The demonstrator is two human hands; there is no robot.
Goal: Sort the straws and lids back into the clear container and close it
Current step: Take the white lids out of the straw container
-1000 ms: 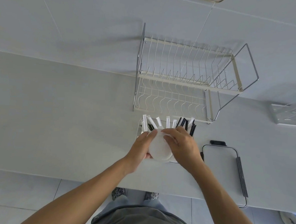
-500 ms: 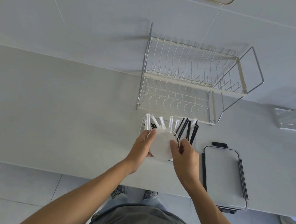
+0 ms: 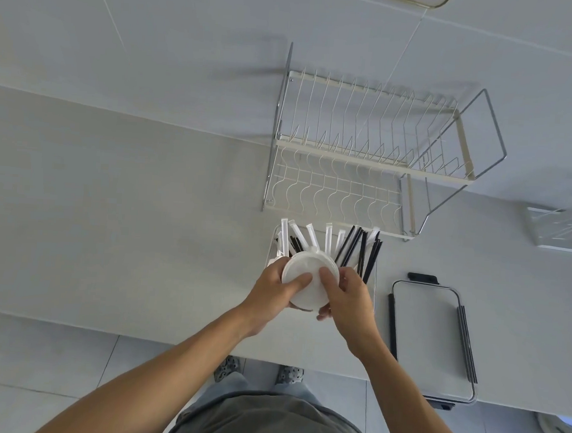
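Observation:
A stack of round white lids is held over the near part of the clear container on the counter. My left hand grips the stack from the left with the thumb on top. My right hand holds it from the right, thumb pressed on the top lid. Several white wrapped straws and black straws stand fanned out in the far part of the container. The container's lid, clear with black clips, lies flat to the right.
A two-tier wire dish rack stands just behind the container against the wall. A second small wire rack sits at the far right. The counter's front edge runs below my hands, with floor tiles beneath.
My right thumb has slid onto the top of the lid stack, and the stack has tilted flatter and sunk a little toward the container. The left hand keeps its hold.

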